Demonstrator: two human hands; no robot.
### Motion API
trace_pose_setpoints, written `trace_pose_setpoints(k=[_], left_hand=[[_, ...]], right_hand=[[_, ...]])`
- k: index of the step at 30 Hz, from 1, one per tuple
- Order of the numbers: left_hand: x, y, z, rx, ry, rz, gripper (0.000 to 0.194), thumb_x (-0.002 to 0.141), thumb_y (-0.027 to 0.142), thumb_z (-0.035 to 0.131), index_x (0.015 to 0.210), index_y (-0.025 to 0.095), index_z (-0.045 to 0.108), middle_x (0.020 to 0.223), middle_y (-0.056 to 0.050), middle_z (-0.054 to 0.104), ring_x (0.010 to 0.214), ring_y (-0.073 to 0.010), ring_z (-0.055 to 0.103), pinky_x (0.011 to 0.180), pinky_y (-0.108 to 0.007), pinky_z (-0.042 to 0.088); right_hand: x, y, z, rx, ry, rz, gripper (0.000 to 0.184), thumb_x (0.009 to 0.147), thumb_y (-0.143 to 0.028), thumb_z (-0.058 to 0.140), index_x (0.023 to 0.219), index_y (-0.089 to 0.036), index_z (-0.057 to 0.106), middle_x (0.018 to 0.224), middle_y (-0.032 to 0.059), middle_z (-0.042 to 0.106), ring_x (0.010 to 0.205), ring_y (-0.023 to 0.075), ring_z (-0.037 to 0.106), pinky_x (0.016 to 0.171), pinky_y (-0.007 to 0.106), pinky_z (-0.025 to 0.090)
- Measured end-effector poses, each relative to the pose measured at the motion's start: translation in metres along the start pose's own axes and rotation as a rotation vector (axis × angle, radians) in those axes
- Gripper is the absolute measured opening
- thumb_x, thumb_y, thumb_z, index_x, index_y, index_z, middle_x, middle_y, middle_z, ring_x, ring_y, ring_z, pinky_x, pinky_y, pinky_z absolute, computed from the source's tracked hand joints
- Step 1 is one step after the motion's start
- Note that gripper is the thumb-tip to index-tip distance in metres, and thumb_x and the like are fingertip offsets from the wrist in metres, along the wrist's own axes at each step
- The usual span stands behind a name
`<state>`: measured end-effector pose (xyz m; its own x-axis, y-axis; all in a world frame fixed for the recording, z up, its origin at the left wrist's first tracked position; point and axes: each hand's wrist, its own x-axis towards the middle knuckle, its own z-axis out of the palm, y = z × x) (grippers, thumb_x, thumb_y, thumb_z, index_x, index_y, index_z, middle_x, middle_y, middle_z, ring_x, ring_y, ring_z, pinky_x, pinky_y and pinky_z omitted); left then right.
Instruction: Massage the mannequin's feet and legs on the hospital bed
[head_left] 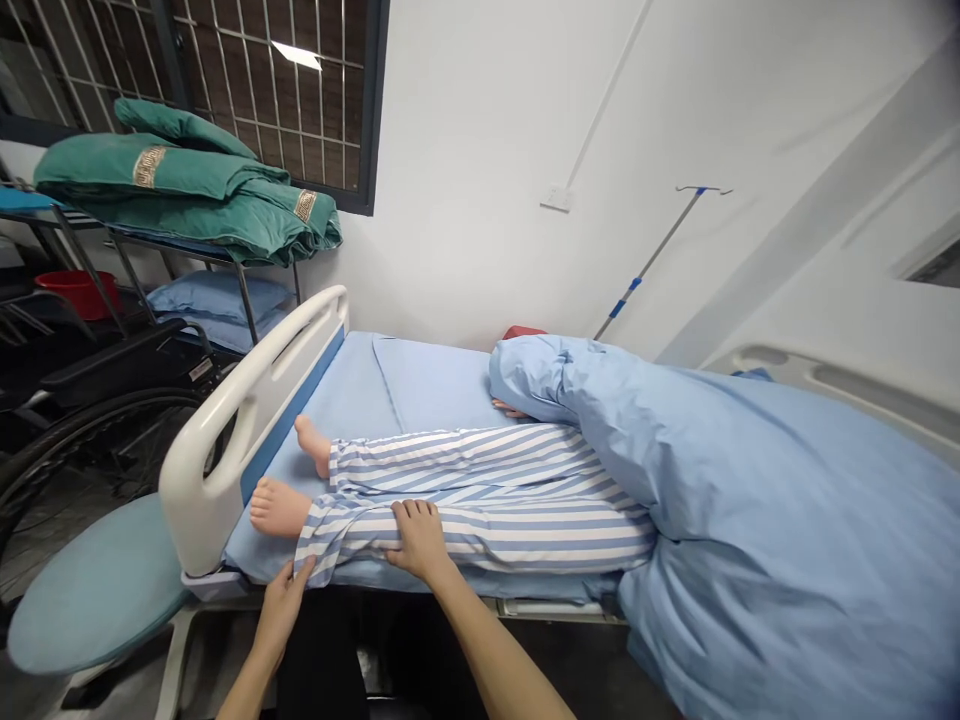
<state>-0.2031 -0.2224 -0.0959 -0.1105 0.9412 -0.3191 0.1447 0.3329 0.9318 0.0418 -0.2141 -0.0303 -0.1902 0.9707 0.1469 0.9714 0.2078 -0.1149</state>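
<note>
Two legs in blue-and-white striped trousers [487, 530] lie stretched out on a bed, their bare, manikin-like feet [281, 508] pointing toward the footboard. My left hand [283, 600] pinches the cuff of the near trouser leg at the ankle, drawing the cloth toward me. Over the same leg's shin, my right hand [418, 540] is closed, fingers on top and thumb on the near side. The upper body is hidden by a bunched light-blue quilt [750, 480]; a bit of a hand [510, 408] shows under its edge.
The white footboard [255, 420] stands left of the feet. Beyond it are a wheelchair [112, 410], a round blue-green seat [97, 585] and a rack with folded green quilts [195, 185]. An IV pole [652, 260] rises behind the bed near the wall.
</note>
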Motion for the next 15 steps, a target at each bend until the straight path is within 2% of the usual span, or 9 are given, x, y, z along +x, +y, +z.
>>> trace_pose_setpoints(k=[3,9,13,15], left_hand=[[-0.003,-0.004,0.003,0.048,0.037,0.0,0.058,0.064,0.061,0.055,0.094,0.012,0.062,0.087,-0.006,0.067,0.09,-0.0256,0.058,0.079,-0.032,0.044],[-0.007,-0.011,-0.003,0.186,0.158,-0.024,0.051,0.064,0.063,0.052,0.078,0.015,0.06,0.062,-0.001,0.058,0.07,-0.0215,0.055,0.065,-0.031,0.043],[-0.014,-0.015,0.005,0.158,0.169,-0.065,0.043,0.064,0.055,0.055,0.084,0.017,0.057,0.073,-0.002,0.06,0.079,-0.0223,0.057,0.072,-0.033,0.045],[-0.018,-0.018,0.014,0.082,0.236,-0.049,0.046,0.063,0.051,0.057,0.095,0.018,0.053,0.085,-0.004,0.06,0.083,-0.022,0.058,0.074,-0.034,0.046]], right_hand=[[0.001,0.0,0.0,-0.006,-0.016,0.004,0.066,0.058,-0.05,0.068,0.112,-0.021,0.044,0.105,0.0082,0.053,0.098,0.0249,0.045,0.089,0.04,0.029],[0.002,0.0,-0.004,-0.011,-0.044,0.016,0.069,0.057,-0.052,0.068,0.112,-0.02,0.044,0.104,0.0084,0.054,0.097,0.0247,0.045,0.088,0.04,0.029],[0.002,0.002,-0.006,-0.011,-0.041,0.014,0.07,0.057,-0.054,0.068,0.112,-0.019,0.044,0.104,0.0081,0.054,0.097,0.0241,0.045,0.089,0.04,0.028],[0.002,0.003,-0.006,-0.011,-0.044,0.015,0.069,0.058,-0.054,0.067,0.112,-0.019,0.043,0.105,0.0084,0.054,0.097,0.0239,0.044,0.09,0.04,0.028]])
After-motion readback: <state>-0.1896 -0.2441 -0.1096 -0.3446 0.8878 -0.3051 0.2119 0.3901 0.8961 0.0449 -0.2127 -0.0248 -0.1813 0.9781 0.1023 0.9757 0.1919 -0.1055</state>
